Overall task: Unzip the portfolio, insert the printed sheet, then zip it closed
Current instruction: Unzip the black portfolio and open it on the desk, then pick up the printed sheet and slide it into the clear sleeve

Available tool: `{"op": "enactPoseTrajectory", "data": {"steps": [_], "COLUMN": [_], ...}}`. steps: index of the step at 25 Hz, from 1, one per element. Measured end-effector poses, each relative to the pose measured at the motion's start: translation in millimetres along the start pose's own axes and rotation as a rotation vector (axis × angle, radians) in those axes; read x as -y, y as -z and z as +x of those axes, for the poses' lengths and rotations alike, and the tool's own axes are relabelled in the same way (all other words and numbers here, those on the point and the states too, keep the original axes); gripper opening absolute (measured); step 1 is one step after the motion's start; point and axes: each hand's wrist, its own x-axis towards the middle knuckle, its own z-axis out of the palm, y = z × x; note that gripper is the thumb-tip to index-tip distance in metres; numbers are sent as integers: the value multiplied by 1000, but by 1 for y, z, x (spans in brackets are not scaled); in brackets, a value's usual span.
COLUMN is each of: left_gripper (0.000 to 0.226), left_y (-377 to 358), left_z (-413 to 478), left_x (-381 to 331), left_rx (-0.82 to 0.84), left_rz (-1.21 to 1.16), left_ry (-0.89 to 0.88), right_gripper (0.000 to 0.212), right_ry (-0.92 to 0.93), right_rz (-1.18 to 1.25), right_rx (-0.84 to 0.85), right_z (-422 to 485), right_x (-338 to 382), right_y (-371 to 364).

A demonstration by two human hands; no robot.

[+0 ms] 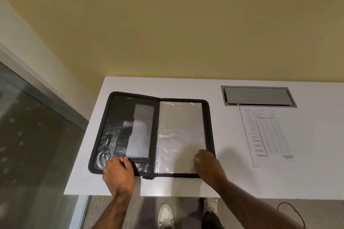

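Note:
A black zip portfolio (pixel 104 128) lies unzipped and spread flat on the white table (pixel 232 176). Its left half shows dark pockets and a grey panel; its right half holds clear plastic sleeves (pixel 178 132). My left hand (pixel 119 174) rests on the near edge of the left half, fingers curled down on it. My right hand (pixel 206 163) presses on the near right corner of the sleeves, fingers spread. The printed sheet (pixel 268 135), with a table of small text, lies flat on the table to the right of the portfolio, apart from both hands.
A metal cable hatch (pixel 258 96) is set into the table behind the sheet, with a small red light. The table's near edge runs just below my hands. A glass partition (pixel 37 145) stands at the left. My shoes and a cable show on the floor.

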Motion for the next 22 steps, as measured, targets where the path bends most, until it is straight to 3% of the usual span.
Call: {"op": "enactPoseTrajectory", "data": {"steps": [4,9,14,17,22], "left_gripper": [17,47,63,72,82], "left_y": [-31,-103,-186,-225,-256], "left_z": [-22,-67,-118,-142,-162], "left_x": [-73,-183,-285,-324,-351], "left_rx": [200,473,748,780,774], "left_rz": [-18,156,312,374,511], "left_ry": [-415,-856,-950,-1045,-1111], "right_gripper": [23,25,39,60,76], "right_ry": [-31,-122,-286,-322,-277], "right_rz": [75,0,40,34,42], "right_rx": [-175,-261,-204,-68,1], "right_z": [6,31,64,82,105], "right_x": [-50,-160,-273,-319,-359], "right_y": [38,111,182,210,227]}}
